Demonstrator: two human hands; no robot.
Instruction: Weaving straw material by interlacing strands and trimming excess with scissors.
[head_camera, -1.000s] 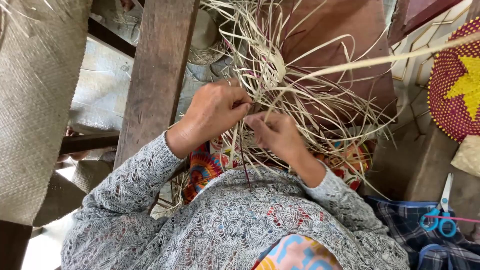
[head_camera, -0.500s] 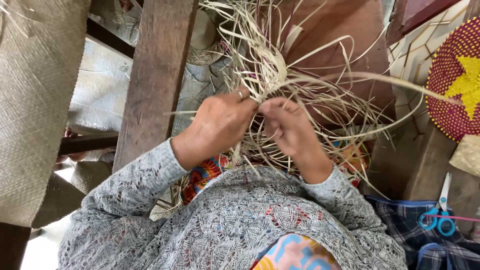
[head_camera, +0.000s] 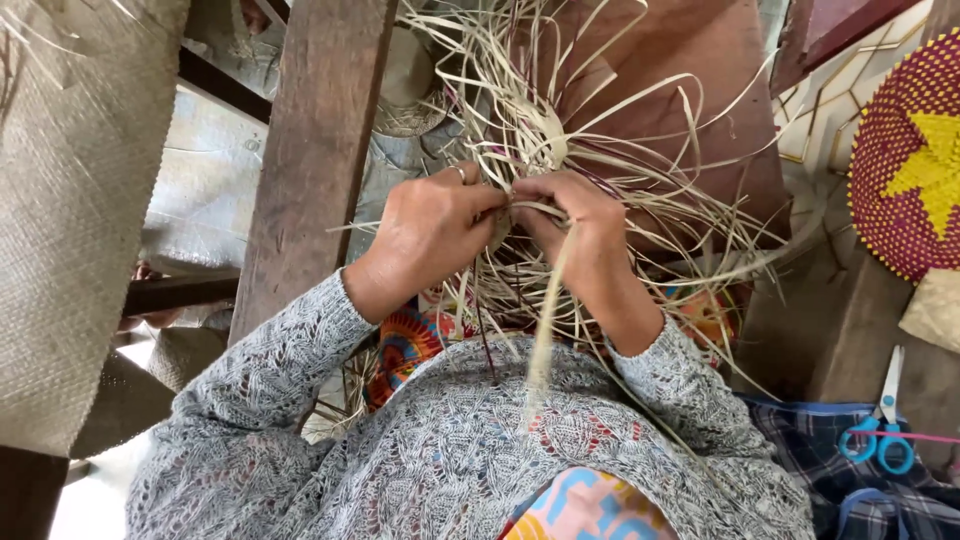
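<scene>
A spray of pale straw strands (head_camera: 560, 130) fans up and outward from a woven knot at its centre. Left hand (head_camera: 425, 240) and right hand (head_camera: 580, 230) close on that knot together, equally near, pinching strands.

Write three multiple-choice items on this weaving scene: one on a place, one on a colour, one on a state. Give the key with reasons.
1. Where do the scissors lie?
A. lower right, on checked cloth
B. upper left
C. in the left hand

2. What colour is the star on the round woven mat?
A. blue
B. yellow
C. white

3. What are both hands doing?
A. resting open
B. holding the scissors
C. gripping the straw strips

Key: 1 A, the blue handles rest on the plaid fabric. 2 B, a yellow star on red weave. 3 C, the left hand and right hand are closed on strands at the bundle's centre.
</scene>
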